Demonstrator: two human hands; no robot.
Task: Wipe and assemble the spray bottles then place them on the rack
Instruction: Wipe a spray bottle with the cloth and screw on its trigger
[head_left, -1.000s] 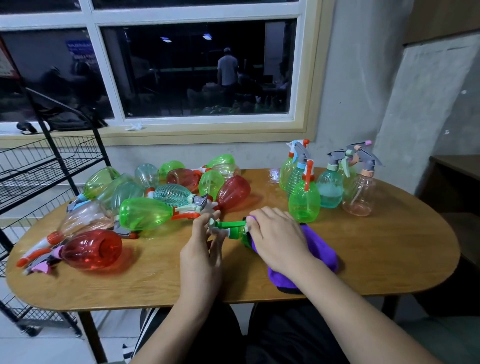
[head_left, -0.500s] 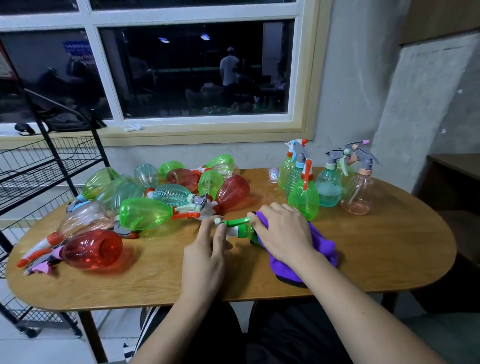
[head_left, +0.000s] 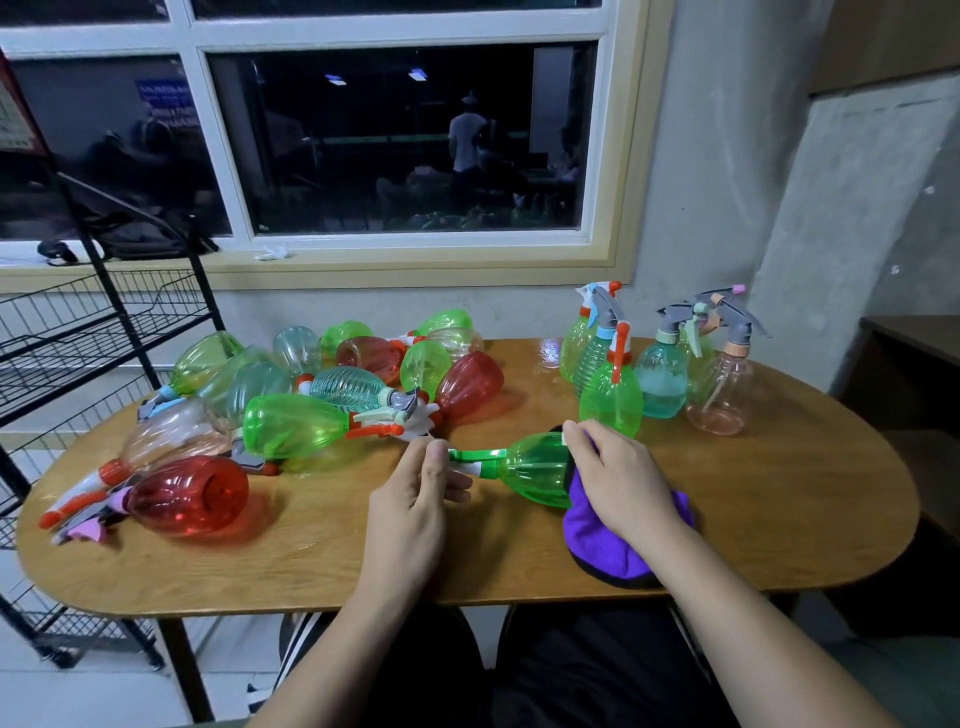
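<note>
A wire rack (head_left: 78, 338), cut off at the left edge, stands beside the table (head_left: 779, 493), where a heap of bottles (head_left: 296, 431) lies. The left hand (head_left: 410, 512) pinches the spray head (head_left: 470, 457) of a green bottle (head_left: 535, 467) lying mid-table. The right hand (head_left: 618, 478) curls a purple cloth (head_left: 613, 545) round its hidden base. Upright bottles (head_left: 662, 374) stand behind, contents unclear.
</note>
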